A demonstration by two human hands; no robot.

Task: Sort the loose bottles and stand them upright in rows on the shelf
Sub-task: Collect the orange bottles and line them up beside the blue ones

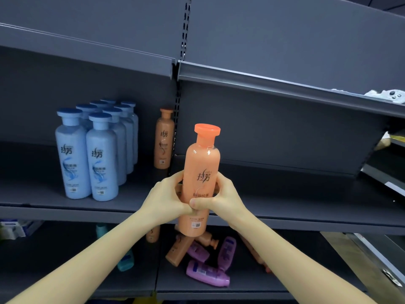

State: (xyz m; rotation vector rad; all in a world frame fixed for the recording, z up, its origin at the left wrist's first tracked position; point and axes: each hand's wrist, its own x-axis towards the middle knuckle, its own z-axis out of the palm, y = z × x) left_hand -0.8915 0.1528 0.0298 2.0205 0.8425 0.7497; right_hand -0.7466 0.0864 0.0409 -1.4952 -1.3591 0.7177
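An orange bottle (pixel 201 170) with an orange cap is held upright in front of the middle shelf (pixel 285 207). My left hand (pixel 166 198) and my right hand (pixel 219 198) both grip its lower body from either side, thumbs meeting on the front label. On that shelf at the left, several blue bottles (pixel 96 150) stand upright in rows. One orange bottle (pixel 164 139) stands alone by the upright post. On the lower shelf, loose orange bottles (pixel 177 251) and purple bottles (pixel 208 273) lie in a heap.
A teal bottle (pixel 125 263) lies on the lower shelf at the left, another (pixel 101 230) stands behind it. White packages (pixel 13 229) sit at the far left. A white object (pixel 388 95) rests on the upper shelf at the right. The slotted post (pixel 176 119) divides the shelf bays.
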